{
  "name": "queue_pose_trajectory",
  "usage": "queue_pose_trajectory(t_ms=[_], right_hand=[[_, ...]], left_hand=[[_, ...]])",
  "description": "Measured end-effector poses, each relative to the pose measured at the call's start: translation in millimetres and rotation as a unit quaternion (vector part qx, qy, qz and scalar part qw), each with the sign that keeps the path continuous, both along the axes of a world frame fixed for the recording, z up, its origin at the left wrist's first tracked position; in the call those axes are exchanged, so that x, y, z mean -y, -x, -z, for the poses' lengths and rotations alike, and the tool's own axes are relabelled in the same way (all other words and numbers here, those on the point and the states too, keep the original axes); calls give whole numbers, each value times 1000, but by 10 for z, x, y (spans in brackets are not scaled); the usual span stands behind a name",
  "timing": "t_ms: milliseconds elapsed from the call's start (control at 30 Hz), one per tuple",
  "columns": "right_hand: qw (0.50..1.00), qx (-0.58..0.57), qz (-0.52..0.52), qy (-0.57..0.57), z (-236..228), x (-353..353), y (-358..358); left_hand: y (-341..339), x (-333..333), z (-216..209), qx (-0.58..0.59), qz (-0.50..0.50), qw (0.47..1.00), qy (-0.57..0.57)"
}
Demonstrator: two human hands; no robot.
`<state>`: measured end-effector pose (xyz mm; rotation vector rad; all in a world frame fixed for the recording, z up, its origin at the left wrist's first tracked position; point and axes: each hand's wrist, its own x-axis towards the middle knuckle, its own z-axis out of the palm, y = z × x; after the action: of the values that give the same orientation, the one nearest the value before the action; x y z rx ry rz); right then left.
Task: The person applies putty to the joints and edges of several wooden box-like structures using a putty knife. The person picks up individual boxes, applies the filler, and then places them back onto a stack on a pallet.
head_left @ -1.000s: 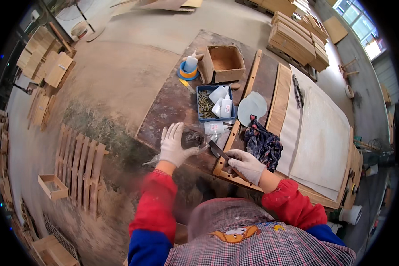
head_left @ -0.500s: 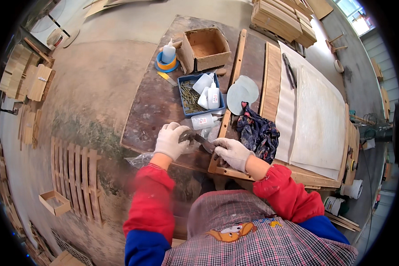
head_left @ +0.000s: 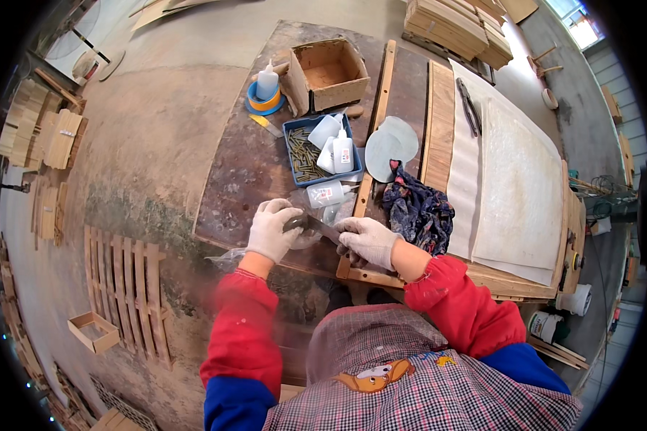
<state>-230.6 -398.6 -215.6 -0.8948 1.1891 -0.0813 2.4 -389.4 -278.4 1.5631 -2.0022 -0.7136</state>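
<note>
Between my gloved hands, over the table's near edge, is a dark flat tool [head_left: 325, 228], like a scraper; its exact kind is unclear. My left hand [head_left: 272, 230] is closed round its left end. My right hand [head_left: 370, 241] is closed on its right end, with the fingertips partly hidden. Just beyond the tool a white squeeze bottle [head_left: 325, 193] lies on its side by some clear plastic. To the right of my right hand a crumpled dark patterned cloth [head_left: 418, 208] lies against a wooden strip [head_left: 365, 197].
A blue tray [head_left: 292, 154] holds brass-coloured screws and several white bottles. Behind it stand a cardboard box [head_left: 331, 72] and a bottle in tape rolls [head_left: 264, 106]. Round grey discs [head_left: 392, 147], pliers [head_left: 469, 106] and pale sheets [head_left: 517, 187] lie rightward. A slatted pallet [head_left: 126, 294] is at lower left.
Both hands keep their hold on the dark tool and have shifted slightly to the left. The view has moved a little; the things on the table stay in place.
</note>
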Motion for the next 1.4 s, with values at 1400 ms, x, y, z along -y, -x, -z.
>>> queue_pose_trajectory(t_ms=[1400], right_hand=[[823,369,-378,-209,-221,-1622,150]], left_hand=[[3391,-5463,-70,-199,-774,596,-80]])
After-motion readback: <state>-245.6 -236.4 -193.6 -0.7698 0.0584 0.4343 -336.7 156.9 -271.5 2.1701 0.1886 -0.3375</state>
